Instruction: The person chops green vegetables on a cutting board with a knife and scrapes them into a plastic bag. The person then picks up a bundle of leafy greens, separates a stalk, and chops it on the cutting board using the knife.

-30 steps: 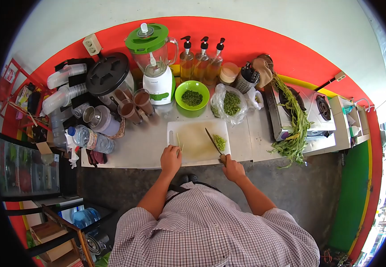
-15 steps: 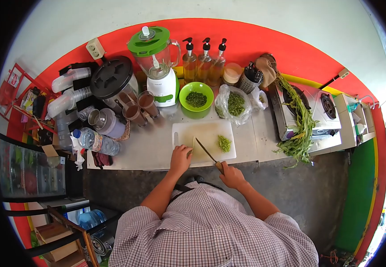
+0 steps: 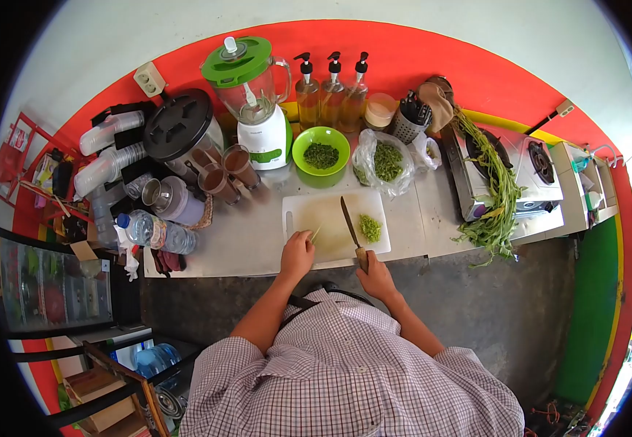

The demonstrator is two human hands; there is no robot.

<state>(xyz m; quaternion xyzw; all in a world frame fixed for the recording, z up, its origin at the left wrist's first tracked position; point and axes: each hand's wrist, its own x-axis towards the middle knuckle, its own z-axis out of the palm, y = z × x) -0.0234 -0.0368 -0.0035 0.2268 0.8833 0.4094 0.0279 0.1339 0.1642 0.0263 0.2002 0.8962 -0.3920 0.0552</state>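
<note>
A white cutting board [image 3: 330, 218] lies at the counter's front edge. My left hand [image 3: 298, 253] is closed on thin pale green stalks [image 3: 316, 234] over its left part. In my right hand [image 3: 376, 278] is the wooden handle of a knife [image 3: 349, 221], its blade pointing away from me over the board. Right of the blade rests a small heap of chopped green pieces [image 3: 370, 228]. Behind the board stand a green bowl [image 3: 321, 179] with chopped greens and a clear plastic bag [image 3: 367, 157] holding more greens.
A blender [image 3: 263, 138] and pump bottles [image 3: 332, 99] stand at the back. Long leafy greens [image 3: 501, 189] lie across the gas stove [image 3: 536, 149] on the right. Brown cups [image 3: 218, 182], a water bottle [image 3: 157, 231] and a black-lidded container [image 3: 179, 125] are on the left.
The knife has swung from a leftward slant beside the stalks to nearly straight ahead, close to the chopped heap. Less of the stalks shows beyond my left hand. The camera view has shifted slightly.
</note>
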